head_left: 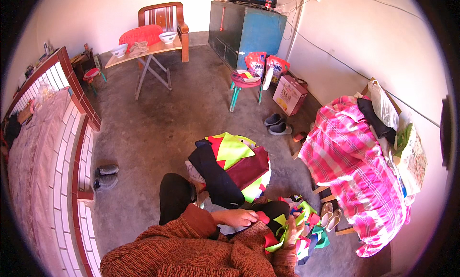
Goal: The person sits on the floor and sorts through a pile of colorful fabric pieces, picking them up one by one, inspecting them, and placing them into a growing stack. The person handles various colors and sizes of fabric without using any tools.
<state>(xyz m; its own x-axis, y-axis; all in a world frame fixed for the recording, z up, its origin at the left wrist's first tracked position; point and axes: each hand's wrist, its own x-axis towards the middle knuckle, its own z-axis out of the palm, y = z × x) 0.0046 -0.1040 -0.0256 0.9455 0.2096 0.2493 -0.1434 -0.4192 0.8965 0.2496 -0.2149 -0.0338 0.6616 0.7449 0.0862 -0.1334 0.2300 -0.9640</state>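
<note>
I am seated with both hands low over my lap. My left hand (239, 218) has its fingers closed at the edge of a red cloth piece (261, 216); its fingertips are small and partly hidden. My right hand (293, 232) grips a yellow-green cloth piece (274, 247) with red beside it. Around that hand lies a heap of cloth scraps (314, 219) in green, pink, white and black. In front of my knees stands a larger pile of cloth, with a maroon piece (248, 168), a black piece (215, 174) and a yellow-green piece (235, 150) on top.
A bright pink checked cover (352, 171) drapes over furniture at the right, with beige shoes (330, 216) beside it. Grey slippers (106, 177) lie at left by a tiled bed edge (67, 181). Farther off are a stool (246, 80), a carton (290, 95) and a folding table (158, 47).
</note>
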